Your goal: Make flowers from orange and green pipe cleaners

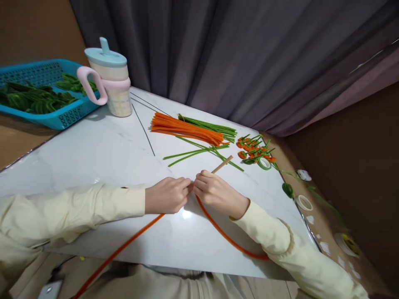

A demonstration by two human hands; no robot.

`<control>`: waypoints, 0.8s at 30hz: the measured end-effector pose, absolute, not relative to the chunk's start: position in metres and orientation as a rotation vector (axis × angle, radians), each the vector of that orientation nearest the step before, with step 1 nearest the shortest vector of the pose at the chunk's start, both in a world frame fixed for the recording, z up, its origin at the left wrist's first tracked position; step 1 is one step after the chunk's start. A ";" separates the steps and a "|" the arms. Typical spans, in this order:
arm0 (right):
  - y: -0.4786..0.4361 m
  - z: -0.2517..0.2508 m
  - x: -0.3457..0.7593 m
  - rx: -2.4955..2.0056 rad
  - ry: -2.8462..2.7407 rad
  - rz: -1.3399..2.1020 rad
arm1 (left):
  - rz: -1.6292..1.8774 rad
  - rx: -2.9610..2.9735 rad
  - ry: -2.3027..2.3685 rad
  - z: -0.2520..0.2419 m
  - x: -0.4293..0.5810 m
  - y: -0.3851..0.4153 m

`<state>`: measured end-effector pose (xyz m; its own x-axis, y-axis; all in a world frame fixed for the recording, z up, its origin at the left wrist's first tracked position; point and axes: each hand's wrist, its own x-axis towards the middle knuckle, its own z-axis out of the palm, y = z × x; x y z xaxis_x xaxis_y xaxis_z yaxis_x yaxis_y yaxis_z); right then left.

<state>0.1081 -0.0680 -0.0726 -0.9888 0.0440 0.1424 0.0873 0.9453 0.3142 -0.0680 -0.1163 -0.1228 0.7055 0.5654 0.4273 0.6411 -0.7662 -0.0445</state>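
Note:
My left hand (167, 194) and my right hand (215, 192) meet over the white table (102, 153), both closed. A long orange pipe cleaner (224, 234) runs from between them: one end curves under my right wrist, the other trails off the table's front edge to the lower left. My right hand also grips a thin wooden stick (222, 163) that points away to the upper right. My left fingers pinch the pipe cleaner where the hands touch.
A bundle of orange pipe cleaners (183, 128) and green ones (207, 124) lies beyond my hands. Small finished orange flowers (254, 150) and a tape roll (264, 163) sit at the right. A lidded cup (114, 79) and a blue basket (43, 93) of green pieces stand at the back left.

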 end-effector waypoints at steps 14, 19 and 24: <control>-0.071 -0.082 0.136 -0.643 -2.880 -0.242 | -0.573 -2.691 -0.965 -0.122 -0.070 -0.117; -0.075 -0.087 0.130 -0.539 -2.835 -0.282 | -0.540 -2.701 -0.927 -0.120 -0.070 -0.117; -0.072 -0.085 0.131 -0.543 -2.795 -0.185 | -0.506 -2.742 -0.906 -0.121 -0.070 -0.115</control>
<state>0.1312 -0.0723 -0.0848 -0.8878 0.3468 0.3027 0.3837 0.9207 0.0706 -0.0704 -0.1150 -0.1206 0.7522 0.5357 0.3837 0.6077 -0.7891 -0.0895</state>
